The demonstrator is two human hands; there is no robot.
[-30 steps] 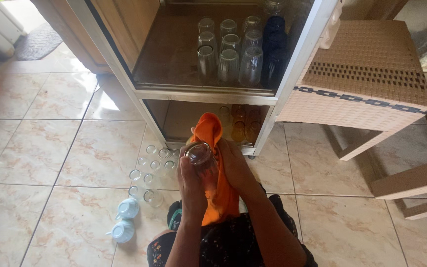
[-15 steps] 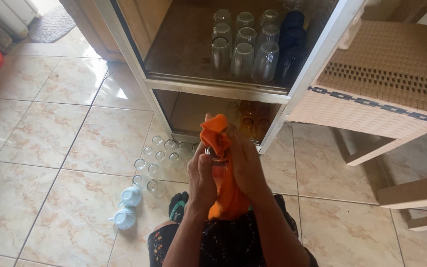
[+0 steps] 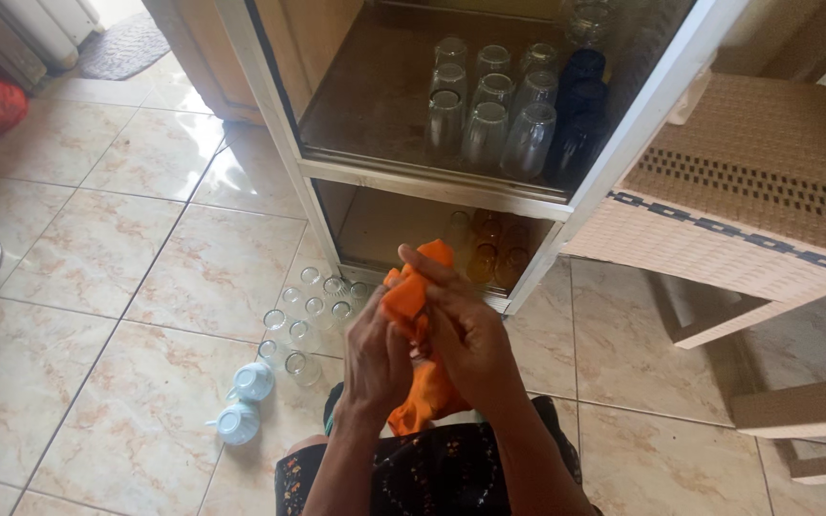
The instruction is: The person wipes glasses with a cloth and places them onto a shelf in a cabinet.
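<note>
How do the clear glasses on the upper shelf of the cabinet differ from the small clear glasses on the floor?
The glasses on the upper shelf are taller, while the small glasses on the floor look much shorter. The shelf glasses stand in tidy rows beside dark blue glasses; the floor glasses sit in a looser cluster on the tiles, near two light blue cups. Both groups are clear glass and neither is touched by a hand.

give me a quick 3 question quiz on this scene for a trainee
1. True or false: both hands grip the orange cloth.
2. What stands on the floor left of the hands? A) clear glasses B) plates C) spoons
3. What colour are the two cups lying on the tiles?

Key: 1 true, left hand and right hand both on it; 2 A; 3 light blue.
</note>
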